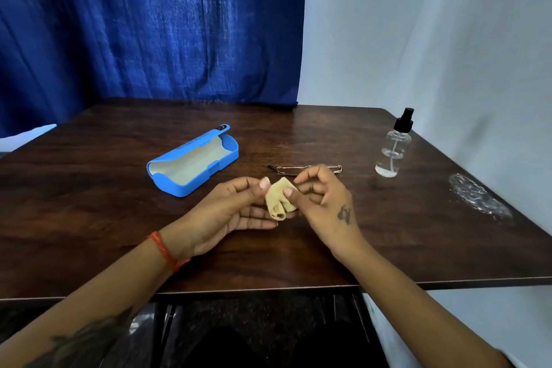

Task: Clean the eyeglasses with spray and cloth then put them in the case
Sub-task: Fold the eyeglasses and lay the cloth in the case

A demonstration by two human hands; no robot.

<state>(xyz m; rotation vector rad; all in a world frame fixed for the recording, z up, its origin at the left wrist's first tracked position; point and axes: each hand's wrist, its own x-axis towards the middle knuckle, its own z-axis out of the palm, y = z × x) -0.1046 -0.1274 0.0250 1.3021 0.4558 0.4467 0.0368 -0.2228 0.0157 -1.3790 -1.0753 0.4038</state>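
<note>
Both forearms reached in from the near edge of the table [119, 248], the left one wearing an orange thread band [164, 251] at the wrist. Over the middle of the table the left hand [230, 212] and the right hand [322, 203] met on a small folded tan cloth [279, 200]. The left grip pinched the cloth's upper edge between thumb and forefinger, with the other fingers spread loosely beneath it; the right grip pressed its thumb onto the cloth from the other side, its fingers curled. Just behind the cloth, the eyeglasses [304, 169] lay folded flat on the table, partly hidden by the right hand's fingers and touched by neither hand as far as could be seen. Left of the cloth and slightly farther back, the blue case [194, 161] lay open, its pale lining showing. Right of the cloth and well apart from it, the clear spray bottle [394, 145] with a black nozzle stood upright. Farther right, near the table's edge, a whitish smear [478, 197] marked the wood. Behind the table hung a blue curtain [149, 24].
</note>
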